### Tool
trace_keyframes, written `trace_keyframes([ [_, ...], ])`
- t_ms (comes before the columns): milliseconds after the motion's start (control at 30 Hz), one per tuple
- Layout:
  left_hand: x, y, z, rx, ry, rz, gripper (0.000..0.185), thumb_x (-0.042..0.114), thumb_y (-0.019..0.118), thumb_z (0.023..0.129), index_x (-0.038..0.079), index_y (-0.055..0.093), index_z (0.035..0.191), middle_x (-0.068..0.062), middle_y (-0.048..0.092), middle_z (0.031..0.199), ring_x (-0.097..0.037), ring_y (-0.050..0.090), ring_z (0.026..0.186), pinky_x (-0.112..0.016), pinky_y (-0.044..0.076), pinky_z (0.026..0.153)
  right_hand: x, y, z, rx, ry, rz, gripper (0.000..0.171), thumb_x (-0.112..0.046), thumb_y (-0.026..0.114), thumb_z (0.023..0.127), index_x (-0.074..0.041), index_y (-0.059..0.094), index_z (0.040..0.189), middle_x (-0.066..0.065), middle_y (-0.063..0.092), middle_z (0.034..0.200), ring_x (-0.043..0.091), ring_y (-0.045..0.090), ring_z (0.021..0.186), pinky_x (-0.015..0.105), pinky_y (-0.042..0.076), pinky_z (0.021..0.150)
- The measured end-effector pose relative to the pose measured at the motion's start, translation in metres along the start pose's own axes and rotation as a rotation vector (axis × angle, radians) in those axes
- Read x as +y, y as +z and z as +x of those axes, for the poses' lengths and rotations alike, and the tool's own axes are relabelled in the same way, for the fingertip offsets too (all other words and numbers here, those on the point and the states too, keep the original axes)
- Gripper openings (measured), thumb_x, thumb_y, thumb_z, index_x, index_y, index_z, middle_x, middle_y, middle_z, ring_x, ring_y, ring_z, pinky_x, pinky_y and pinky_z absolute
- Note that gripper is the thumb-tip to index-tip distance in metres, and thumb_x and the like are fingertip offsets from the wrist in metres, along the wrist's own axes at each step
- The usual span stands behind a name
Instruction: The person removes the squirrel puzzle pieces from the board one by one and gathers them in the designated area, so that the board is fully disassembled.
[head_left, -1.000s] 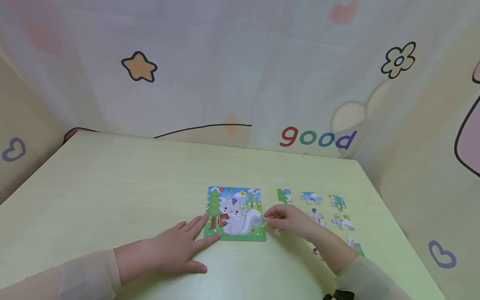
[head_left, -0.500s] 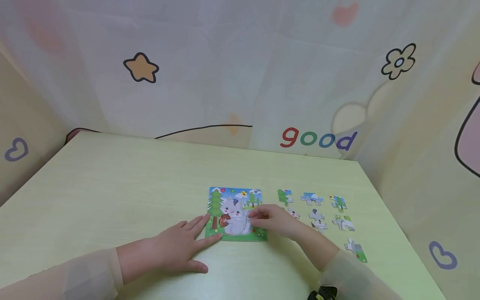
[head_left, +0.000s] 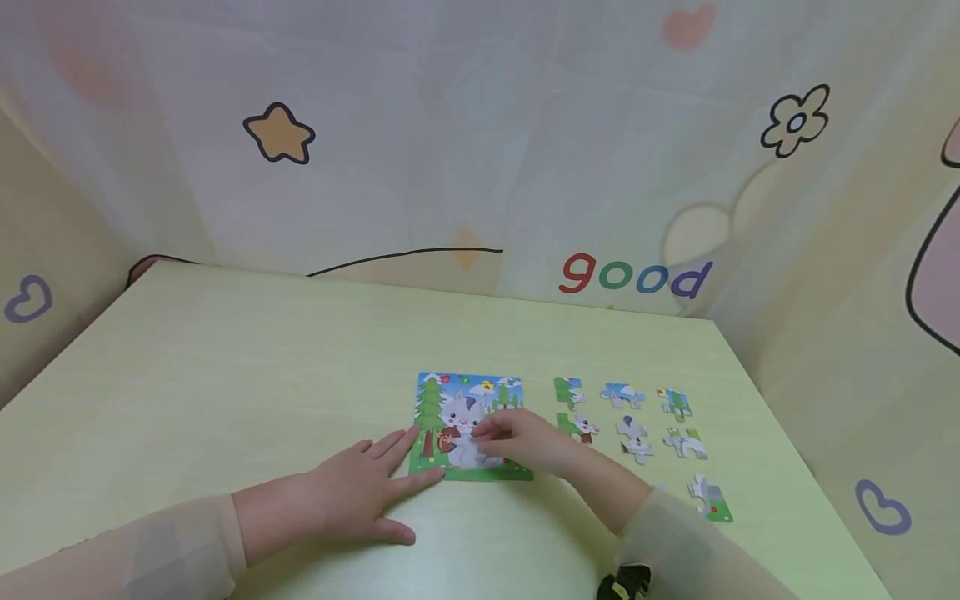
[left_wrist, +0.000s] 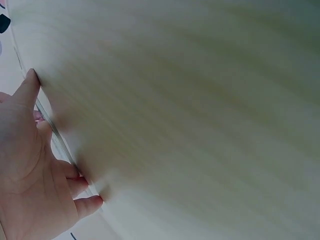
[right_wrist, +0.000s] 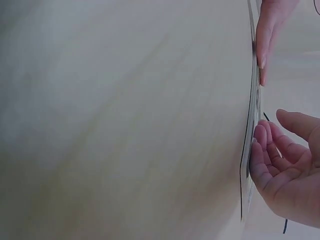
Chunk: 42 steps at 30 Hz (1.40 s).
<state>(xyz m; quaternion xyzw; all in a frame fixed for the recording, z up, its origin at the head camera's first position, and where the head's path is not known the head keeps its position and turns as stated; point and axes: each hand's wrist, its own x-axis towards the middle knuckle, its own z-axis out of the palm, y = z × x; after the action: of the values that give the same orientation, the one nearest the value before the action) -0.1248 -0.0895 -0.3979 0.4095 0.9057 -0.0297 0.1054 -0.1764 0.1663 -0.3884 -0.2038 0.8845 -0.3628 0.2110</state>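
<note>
1. puzzle board (head_left: 471, 427): lay flat on the table (head_left: 225, 375), near the front edge, slightly right of centre; squirrel picture up, roughly square with no clear long axis.
2. left hand (head_left: 352, 492): flat on the table, fingers straight, tips touching the board's near-left corner; held nothing.
3. right hand (head_left: 525, 442): lay over the board's right half, fingers curled down onto the squirrel picture; i could not tell whether they pinched a piece or only pressed. the right wrist view showed the fingers (right_wrist: 260, 145) bent against the board's face.
4. loose pieces (head_left: 633, 417): seven or so, in rows on the table just right of the board, apart from both hands.
5. key relation: the pieces lay to the right of the right hand, so that hand was nearer to them; the left hand was well apart, across the board.
</note>
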Motion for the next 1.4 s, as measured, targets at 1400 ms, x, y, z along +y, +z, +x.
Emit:
trace_keyframes([
  [1400, 0.005, -0.006, -0.005, -0.028, -0.03, -0.006, 0.072, 0.068, 0.041, 0.086, 0.035, 0.024, 0.148, -0.021, 0.014, 0.152, -0.033, 0.018, 0.138, -0.051, 0.034, 0.098, -0.022, 0.016, 0.028, 0.04, 0.081, 0.088, 0.008, -0.013, 0.06, 0.091, -0.007, 0.065, 0.093, 0.0, 0.066, 0.083, 0.011, 0.06, 0.075, 0.026, 0.049, 0.067],
])
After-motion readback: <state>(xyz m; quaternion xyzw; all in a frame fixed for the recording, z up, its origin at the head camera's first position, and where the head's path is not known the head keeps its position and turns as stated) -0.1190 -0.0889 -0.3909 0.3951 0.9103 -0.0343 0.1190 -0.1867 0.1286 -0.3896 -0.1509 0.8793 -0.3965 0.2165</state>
